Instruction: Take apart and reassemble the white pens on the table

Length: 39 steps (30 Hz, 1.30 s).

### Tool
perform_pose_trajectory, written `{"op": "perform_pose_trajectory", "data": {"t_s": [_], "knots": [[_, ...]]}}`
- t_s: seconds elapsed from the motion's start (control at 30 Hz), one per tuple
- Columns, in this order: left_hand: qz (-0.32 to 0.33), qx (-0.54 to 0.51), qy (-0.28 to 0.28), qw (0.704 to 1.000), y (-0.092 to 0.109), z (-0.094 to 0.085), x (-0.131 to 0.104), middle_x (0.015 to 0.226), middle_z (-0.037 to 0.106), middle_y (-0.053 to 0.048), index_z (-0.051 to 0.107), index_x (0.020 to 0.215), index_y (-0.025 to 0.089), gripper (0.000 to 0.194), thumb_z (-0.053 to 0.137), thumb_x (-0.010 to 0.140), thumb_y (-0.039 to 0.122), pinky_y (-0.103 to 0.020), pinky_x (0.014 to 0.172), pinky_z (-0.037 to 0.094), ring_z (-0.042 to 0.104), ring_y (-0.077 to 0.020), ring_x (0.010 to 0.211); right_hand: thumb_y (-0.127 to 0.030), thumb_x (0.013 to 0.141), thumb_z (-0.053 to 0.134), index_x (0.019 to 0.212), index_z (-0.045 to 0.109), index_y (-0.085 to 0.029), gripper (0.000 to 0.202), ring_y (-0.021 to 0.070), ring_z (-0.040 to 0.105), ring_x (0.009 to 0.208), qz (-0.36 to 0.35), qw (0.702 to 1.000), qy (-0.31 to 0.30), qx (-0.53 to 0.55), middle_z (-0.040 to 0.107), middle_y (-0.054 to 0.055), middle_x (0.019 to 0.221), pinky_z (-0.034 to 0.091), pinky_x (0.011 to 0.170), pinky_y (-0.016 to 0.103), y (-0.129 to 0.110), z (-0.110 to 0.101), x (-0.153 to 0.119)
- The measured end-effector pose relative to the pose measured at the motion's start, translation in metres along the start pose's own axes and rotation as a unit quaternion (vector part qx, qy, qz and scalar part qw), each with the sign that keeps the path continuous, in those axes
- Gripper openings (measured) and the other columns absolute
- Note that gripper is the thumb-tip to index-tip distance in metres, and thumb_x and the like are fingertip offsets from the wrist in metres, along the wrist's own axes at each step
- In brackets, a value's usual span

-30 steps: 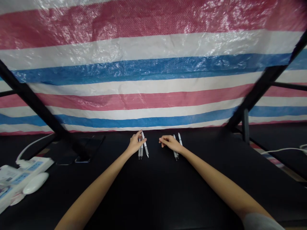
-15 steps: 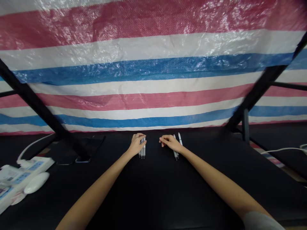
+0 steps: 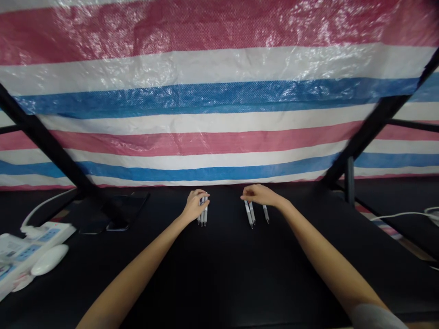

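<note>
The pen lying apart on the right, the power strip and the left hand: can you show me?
Pen (image 3: 266, 214), head view: its grey lower part.
Power strip (image 3: 28, 252), head view: a blue socket panel.
Left hand (image 3: 194, 206), head view: its back.

Glare and gloom
Striped sheet (image 3: 219, 100) glints above the right hand (image 3: 263, 195); black tabletop (image 3: 222, 274) below it looks dark.

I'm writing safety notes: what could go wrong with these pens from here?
The right hand's grip hides the far ends of three slim, white-and-grey, plastic-looking pens; the rightmost one, lying apart, might get knocked or roll. The left hand's grip partly covers three similar pens lying side by side, so uneven pressure could splay them.
</note>
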<state>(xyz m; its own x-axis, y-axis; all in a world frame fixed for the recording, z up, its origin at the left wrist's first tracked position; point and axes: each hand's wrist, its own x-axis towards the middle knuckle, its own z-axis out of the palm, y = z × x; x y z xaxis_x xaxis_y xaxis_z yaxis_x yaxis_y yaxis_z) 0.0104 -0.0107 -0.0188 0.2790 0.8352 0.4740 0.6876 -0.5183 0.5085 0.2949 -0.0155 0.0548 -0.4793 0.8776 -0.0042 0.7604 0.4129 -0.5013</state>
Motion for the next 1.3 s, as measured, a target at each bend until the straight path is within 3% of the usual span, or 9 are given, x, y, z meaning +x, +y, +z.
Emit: {"op": "perform_pose_trajectory", "data": {"t_s": [0.17,0.37,0.6,0.73,0.87,1.03,1.3], "knots": [[0.001,-0.007,0.011,1.000,0.001,0.000,0.000,0.099,0.059,-0.005,0.066,0.091,0.021,0.015,0.058,0.078,0.020,-0.041,0.091,0.041,0.054,-0.0219,0.097,-0.039,0.072,0.064,0.072,0.060,-0.020,0.019,0.0165,0.059,0.070,0.059,0.989,-0.046,-0.126,0.067,0.002,0.078,0.031,0.053,0.023,-0.012,0.007,-0.003],[0.000,-0.018,0.023,1.000,0.002,-0.002,0.000,0.097,0.059,-0.005,0.065,0.088,0.021,0.013,0.059,0.077,0.021,-0.040,0.090,0.041,0.054,-0.0219,0.097,-0.029,0.069,0.064,0.071,0.059,-0.021,0.010,0.0190,0.059,0.070,0.079,0.987,-0.046,-0.132,0.065,0.002,0.075,0.031,0.053,0.025,-0.017,0.018,0.001],[0.005,-0.036,0.032,0.999,0.006,-0.006,0.000,0.095,0.060,-0.005,0.064,0.090,0.021,0.015,0.060,0.076,0.020,-0.039,0.088,0.042,0.055,-0.0217,0.095,-0.019,0.071,0.057,0.077,0.056,-0.021,0.006,0.0146,0.055,0.060,0.076,0.997,0.013,-0.031,0.062,0.000,0.066,0.031,0.053,0.024,-0.009,0.024,0.007],[0.019,-0.049,0.031,0.998,0.012,-0.010,0.000,0.095,0.062,-0.005,0.063,0.094,0.020,0.018,0.060,0.076,0.021,-0.038,0.085,0.043,0.056,-0.0212,0.092,-0.017,0.077,0.049,0.088,0.053,-0.019,0.012,0.0120,0.054,0.058,0.013,0.993,0.018,0.114,0.056,-0.001,0.068,0.038,0.055,0.023,-0.006,0.025,0.009],[0.040,-0.073,0.020,0.996,0.019,-0.014,-0.001,0.094,0.065,-0.004,0.062,0.101,0.021,0.023,0.060,0.077,0.023,-0.037,0.085,0.043,0.057,-0.0206,0.091,-0.021,0.079,0.051,0.101,0.050,-0.019,0.023,0.0089,0.054,0.055,-0.052,0.967,-0.013,0.250,0.056,-0.001,0.080,0.043,0.054,0.023,-0.012,0.029,0.009],[0.061,-0.086,0.007,0.994,0.024,-0.016,-0.001,0.098,0.066,-0.005,0.064,0.099,0.022,0.020,0.060,0.079,0.025,-0.037,0.087,0.042,0.056,-0.0206,0.094,-0.027,0.080,0.056,0.099,0.057,-0.016,0.022,0.0102,0.054,0.060,-0.086,0.965,0.015,0.245,0.059,0.002,0.077,0.043,0.057,0.024,-0.022,0.031,0.009],[0.067,-0.107,0.022,0.992,0.023,-0.016,0.000,0.090,0.065,-0.006,0.065,0.083,0.020,0.012,0.054,0.083,0.026,-0.036,0.084,0.043,0.057,-0.0198,0.090,-0.031,0.079,0.059,0.097,0.060,-0.016,0.023,0.0107,0.054,0.059,-0.076,0.964,0.019,0.254,0.062,0.002,0.076,0.044,0.058,0.024,-0.025,0.035,0.010]]}}
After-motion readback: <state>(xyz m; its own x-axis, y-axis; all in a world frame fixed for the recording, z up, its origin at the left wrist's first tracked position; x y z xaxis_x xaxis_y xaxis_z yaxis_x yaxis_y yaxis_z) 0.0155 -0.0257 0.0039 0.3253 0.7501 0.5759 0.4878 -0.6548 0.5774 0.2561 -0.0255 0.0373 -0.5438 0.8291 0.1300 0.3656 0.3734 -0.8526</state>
